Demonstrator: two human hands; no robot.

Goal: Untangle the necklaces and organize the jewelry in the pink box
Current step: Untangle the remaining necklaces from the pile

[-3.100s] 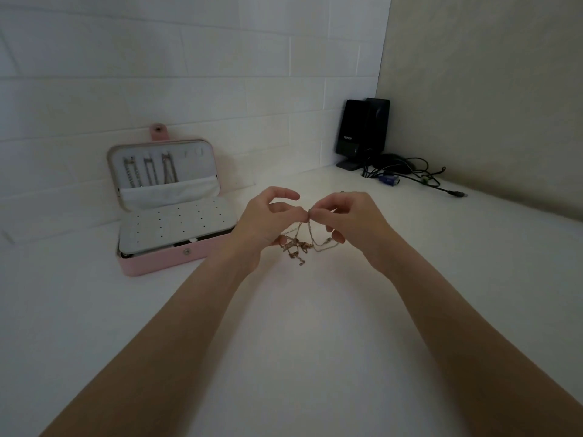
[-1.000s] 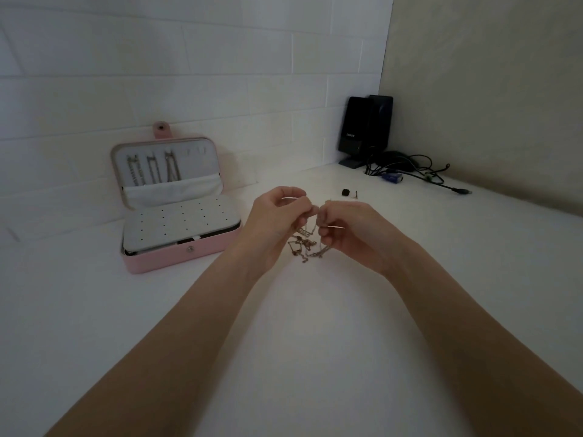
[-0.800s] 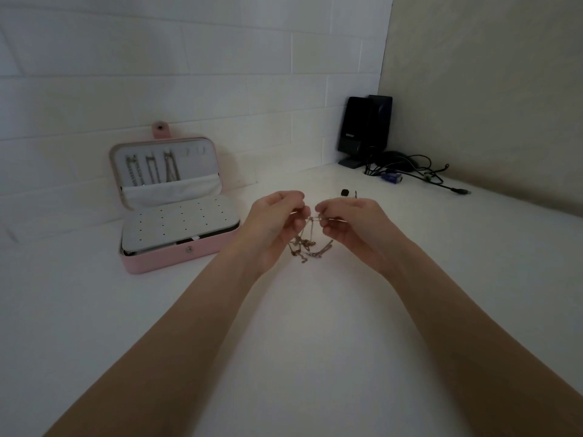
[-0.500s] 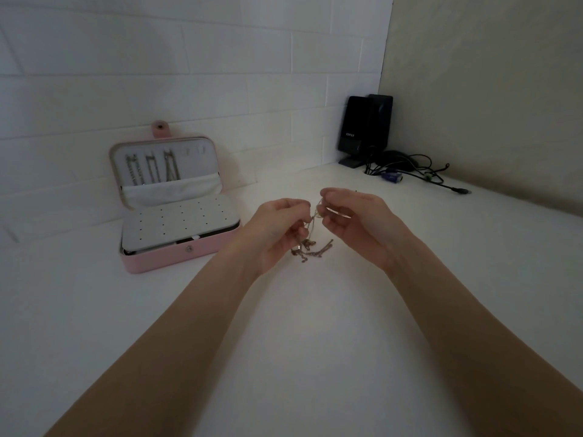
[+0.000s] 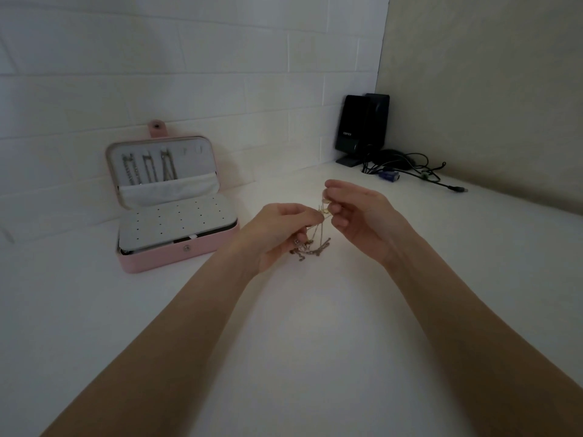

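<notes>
At the centre of the frame, the left hand (image 5: pixel 277 231) and right hand (image 5: pixel 362 219) are pinching the tangled necklaces (image 5: pixel 310 246), which are dangling over the white table (image 5: pixel 299 342), while the open pink box (image 5: pixel 172 206) is sitting at middle left.

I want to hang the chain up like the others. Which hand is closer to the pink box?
Left. The left hand pinches the tangled chains on the side nearer the open pink box. The right hand, also pinching them, would probably have to cross over the left to get there.
</notes>
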